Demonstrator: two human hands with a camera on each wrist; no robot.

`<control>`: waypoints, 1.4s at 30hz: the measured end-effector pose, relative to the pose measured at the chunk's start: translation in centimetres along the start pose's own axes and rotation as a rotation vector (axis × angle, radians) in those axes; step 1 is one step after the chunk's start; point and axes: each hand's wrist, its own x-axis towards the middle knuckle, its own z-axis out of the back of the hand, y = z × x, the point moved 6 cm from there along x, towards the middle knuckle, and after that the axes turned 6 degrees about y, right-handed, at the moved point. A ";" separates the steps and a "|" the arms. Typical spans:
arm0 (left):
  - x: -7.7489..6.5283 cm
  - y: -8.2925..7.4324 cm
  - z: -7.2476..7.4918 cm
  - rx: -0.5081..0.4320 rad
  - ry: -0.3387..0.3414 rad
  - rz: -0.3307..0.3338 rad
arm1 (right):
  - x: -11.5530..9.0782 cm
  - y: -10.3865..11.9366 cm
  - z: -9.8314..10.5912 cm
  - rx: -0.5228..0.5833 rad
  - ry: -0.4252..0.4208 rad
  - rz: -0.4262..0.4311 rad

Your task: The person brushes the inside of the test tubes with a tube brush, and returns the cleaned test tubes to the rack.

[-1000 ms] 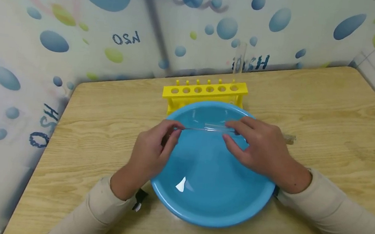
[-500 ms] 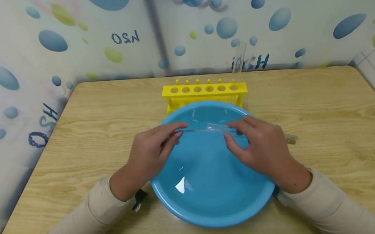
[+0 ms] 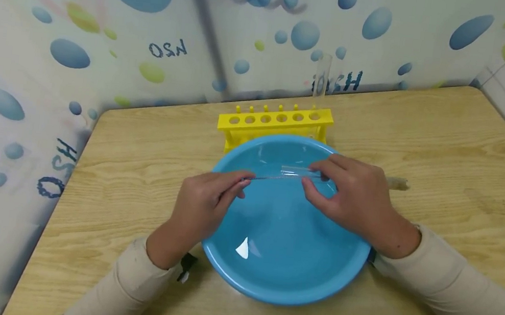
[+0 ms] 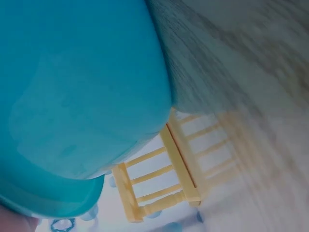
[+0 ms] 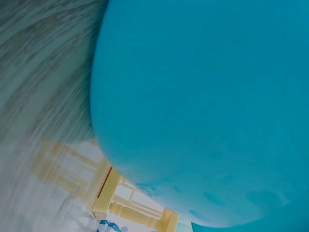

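Note:
Over the blue basin (image 3: 285, 263) in the head view, my left hand (image 3: 204, 198) pinches the twisted wire handle of a test tube brush (image 3: 273, 177). My right hand (image 3: 354, 196) grips a clear glass test tube (image 3: 290, 171) lying about level, its mouth end to the left. The wire runs to the tube and passes under the right fingers. Past the right hand, the brownish bristle end (image 3: 398, 183) shows; whether glass surrounds it I cannot tell. Both wrist views mostly show the basin's outer wall (image 4: 91, 87); the right wrist view shows no hand.
Behind the basin stands a yellow test tube rack (image 3: 274, 124) with a row of holes. Another clear test tube (image 3: 322, 77) stands upright in its right end. The wooden table (image 3: 152, 142) meets a patterned wall (image 3: 122, 36) at the back.
The bristle end past my right hand has shifted slightly right. My left hand has shifted its fingers along the wire and moved a little right. The test tube has moved slightly right.

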 end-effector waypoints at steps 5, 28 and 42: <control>-0.1 1.0 -0.5 -0.212 0.088 0.070 | 0.0 0.2 0.0 -0.011 0.002 0.012; -0.1 3.3 -0.1 -0.761 -0.033 0.205 | -0.3 1.6 0.7 0.036 -0.059 0.209; -0.1 4.6 -0.1 -0.989 -0.124 0.228 | -0.3 1.5 0.7 0.033 -0.082 0.195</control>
